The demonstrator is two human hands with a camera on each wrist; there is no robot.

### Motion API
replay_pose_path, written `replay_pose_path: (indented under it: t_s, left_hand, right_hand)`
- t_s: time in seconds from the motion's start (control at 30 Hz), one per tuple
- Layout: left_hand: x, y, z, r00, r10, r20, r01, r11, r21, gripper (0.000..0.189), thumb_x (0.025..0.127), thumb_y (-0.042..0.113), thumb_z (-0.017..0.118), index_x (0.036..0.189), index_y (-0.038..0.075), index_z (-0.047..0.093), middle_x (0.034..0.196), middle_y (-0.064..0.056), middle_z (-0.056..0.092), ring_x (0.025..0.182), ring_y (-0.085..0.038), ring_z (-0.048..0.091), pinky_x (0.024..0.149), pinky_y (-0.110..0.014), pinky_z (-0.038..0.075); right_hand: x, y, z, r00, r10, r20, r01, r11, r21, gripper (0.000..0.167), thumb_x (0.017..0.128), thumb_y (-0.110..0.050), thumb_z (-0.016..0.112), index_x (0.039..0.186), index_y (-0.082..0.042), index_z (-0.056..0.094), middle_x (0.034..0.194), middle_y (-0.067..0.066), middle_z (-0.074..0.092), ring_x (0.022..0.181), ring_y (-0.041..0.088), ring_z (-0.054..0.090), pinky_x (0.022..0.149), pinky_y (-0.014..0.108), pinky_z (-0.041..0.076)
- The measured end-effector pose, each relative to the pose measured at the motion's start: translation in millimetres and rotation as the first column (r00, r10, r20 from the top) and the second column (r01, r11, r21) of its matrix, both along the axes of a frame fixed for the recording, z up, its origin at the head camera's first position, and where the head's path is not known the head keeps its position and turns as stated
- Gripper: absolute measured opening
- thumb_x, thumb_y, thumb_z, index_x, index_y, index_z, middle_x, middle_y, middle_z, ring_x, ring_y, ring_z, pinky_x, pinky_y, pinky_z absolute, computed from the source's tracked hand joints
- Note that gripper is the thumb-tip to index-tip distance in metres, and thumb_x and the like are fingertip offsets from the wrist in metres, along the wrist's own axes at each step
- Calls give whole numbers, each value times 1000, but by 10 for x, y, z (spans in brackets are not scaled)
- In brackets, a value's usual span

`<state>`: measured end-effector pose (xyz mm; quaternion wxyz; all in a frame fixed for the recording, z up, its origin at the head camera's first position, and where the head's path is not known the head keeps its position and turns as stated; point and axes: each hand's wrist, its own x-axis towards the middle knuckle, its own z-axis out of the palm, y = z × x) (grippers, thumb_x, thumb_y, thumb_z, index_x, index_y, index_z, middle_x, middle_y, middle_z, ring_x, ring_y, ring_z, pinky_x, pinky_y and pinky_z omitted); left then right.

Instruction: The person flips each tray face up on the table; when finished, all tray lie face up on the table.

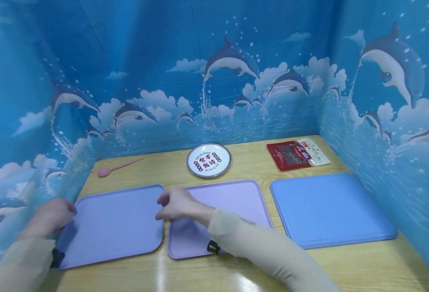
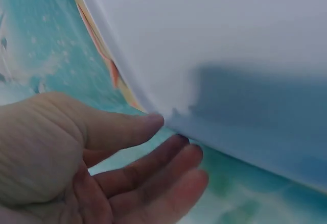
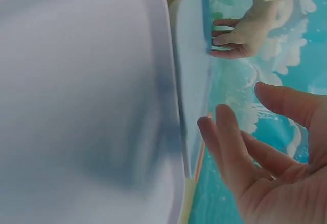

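At the left edge of the left periwinkle tray (image 1: 115,227) is my left hand (image 1: 51,217). In the left wrist view its thumb and fingers (image 2: 168,183) lie loosely apart at the rim of the tray (image 2: 214,25); whether they touch it is unclear. My right hand (image 1: 181,204) hovers over the gap between that tray and the lilac middle tray (image 1: 236,200). Its fingers (image 3: 227,137) are spread and hold nothing, as the right wrist view shows. The forearm covers part of the middle tray.
A blue tray (image 1: 331,211) lies at the right. Along the back are a pink spoon (image 1: 104,172), a white plate (image 1: 208,160) with red characters and a red packet (image 1: 291,156). A dolphin-print curtain (image 1: 156,61) walls the table's back and sides.
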<state>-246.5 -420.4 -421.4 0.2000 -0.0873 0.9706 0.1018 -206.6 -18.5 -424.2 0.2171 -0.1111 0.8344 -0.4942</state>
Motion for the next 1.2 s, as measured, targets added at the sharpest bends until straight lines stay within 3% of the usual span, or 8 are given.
replay_pose_path:
  t_s: [0.13,0.33,0.47,0.63,0.8,0.9,1.03,1.2]
  left_hand:
    - [-11,152,91,996,-58,-62,52,993,-102,41,96,10,66,129,-13,71,120,-37,73,92,-39,68,78,-54,61]
    - [-13,584,211,984,-99,-152,85,992,-92,47,95,7,63,137,-15,67,134,-42,68,102,-49,67,81,-60,60]
    - [-6,968,230,947,-185,-263,171,982,-78,45,94,5,62,134,-13,70,129,-40,72,101,-51,71,78,-59,60]
    - [12,1509,198,896,-249,-368,250,967,-44,40,98,8,60,132,-8,74,113,-30,81,87,-36,75,72,-52,61]
    - [63,2107,194,892,-235,-386,281,957,68,36,102,11,66,133,-3,76,112,-23,83,90,-30,78,76,-48,66]
    - [91,2507,203,905,-216,-366,283,949,139,33,104,14,69,133,2,78,115,-18,84,93,-27,79,79,-44,68]
    - [139,3075,204,909,-227,-349,326,909,259,30,105,17,73,133,7,79,116,-12,85,94,-21,79,77,-35,68]
    - [221,3682,165,880,-306,-362,439,816,377,28,102,15,79,130,9,81,114,-8,86,90,-17,77,79,-33,67]
  right_hand:
    - [-27,189,30,1000,28,7,-27,997,-76,48,88,-6,93,133,-2,78,132,17,80,99,13,76,74,27,70]
    - [16,562,106,997,67,-29,-70,989,-129,47,90,-6,90,135,-1,77,133,23,80,105,17,79,75,28,70]
    - [70,897,211,997,72,-38,-77,987,-140,46,93,-8,89,137,-2,77,137,25,78,113,21,81,78,30,71]
    - [150,1381,344,997,38,-62,-44,994,-102,47,97,-13,87,141,-4,75,136,20,79,116,24,82,82,34,72]
    - [214,1835,400,994,-29,-108,24,999,-47,48,98,-14,86,143,-2,73,135,19,79,109,23,83,84,36,73]
    - [252,2120,407,991,-72,-115,71,997,-14,49,99,-15,85,144,-1,72,137,22,79,109,24,83,86,38,73]
    - [308,2553,402,980,-139,-141,149,987,59,51,101,-21,85,145,0,71,141,24,77,114,27,82,90,41,73]
    - [360,3035,345,959,-207,-193,237,961,146,57,103,-27,83,149,2,67,148,29,72,122,34,81,94,42,72]
